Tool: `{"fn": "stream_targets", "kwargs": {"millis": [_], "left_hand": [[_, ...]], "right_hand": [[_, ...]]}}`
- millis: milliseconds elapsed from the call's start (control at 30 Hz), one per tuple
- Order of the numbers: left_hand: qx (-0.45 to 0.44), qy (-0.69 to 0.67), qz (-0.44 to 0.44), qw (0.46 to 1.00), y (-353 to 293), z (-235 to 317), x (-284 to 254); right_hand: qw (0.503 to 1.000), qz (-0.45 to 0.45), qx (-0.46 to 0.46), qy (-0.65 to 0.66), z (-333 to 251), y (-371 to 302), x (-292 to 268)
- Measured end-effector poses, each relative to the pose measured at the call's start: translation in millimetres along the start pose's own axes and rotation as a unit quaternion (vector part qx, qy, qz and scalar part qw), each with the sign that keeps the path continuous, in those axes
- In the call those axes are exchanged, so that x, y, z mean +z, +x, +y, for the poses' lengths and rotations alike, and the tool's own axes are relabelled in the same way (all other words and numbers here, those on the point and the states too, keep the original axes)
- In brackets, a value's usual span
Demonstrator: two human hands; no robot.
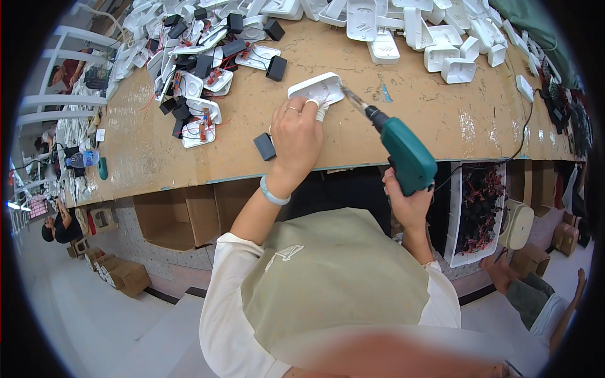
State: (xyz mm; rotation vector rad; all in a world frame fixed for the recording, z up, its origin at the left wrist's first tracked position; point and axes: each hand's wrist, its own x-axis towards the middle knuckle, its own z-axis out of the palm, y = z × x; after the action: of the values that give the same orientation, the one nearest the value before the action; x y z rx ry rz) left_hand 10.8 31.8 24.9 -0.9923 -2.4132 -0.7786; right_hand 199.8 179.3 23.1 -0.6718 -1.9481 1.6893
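Note:
My left hand [297,135] grips a white plastic casing [315,86] by its near side and tilts it up off the table. White wrapping covers some of its fingertips, and thin wires show by them inside the casing. In my right hand [408,200] is a green electric screwdriver [408,154], its fingers closed round the handle. The tool's slim tip points up and left to the casing's right end; whether it touches cannot be made out. A black box-shaped part [265,146] lies on the table just left of my left wrist.
Casings with black blocks and red wires [201,82] are heaped at left. More white casings [416,31] cover the far side. The tool's black cord [524,129] crosses the table at right. Below the edge stand a cardboard box [165,214] and a white crate [455,217] of wired parts.

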Motion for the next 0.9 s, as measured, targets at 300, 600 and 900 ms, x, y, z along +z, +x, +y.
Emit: {"fn": "stream_targets", "kwargs": {"millis": [300, 600, 900], "left_hand": [[-0.030, 0.130, 0.013, 0.991, 19, 7, 13], [-0.038, 0.123, -0.032, 0.991, 15, -1, 22], [-0.044, 0.121, -0.019, 0.991, 15, 1, 24]], "right_hand": [[0.990, -0.072, -0.069, -0.101, 1, 25, 6], [0.981, -0.092, -0.097, -0.137, -2, 34, 7], [0.982, -0.097, -0.095, -0.128, 1, 36, 9]]}}
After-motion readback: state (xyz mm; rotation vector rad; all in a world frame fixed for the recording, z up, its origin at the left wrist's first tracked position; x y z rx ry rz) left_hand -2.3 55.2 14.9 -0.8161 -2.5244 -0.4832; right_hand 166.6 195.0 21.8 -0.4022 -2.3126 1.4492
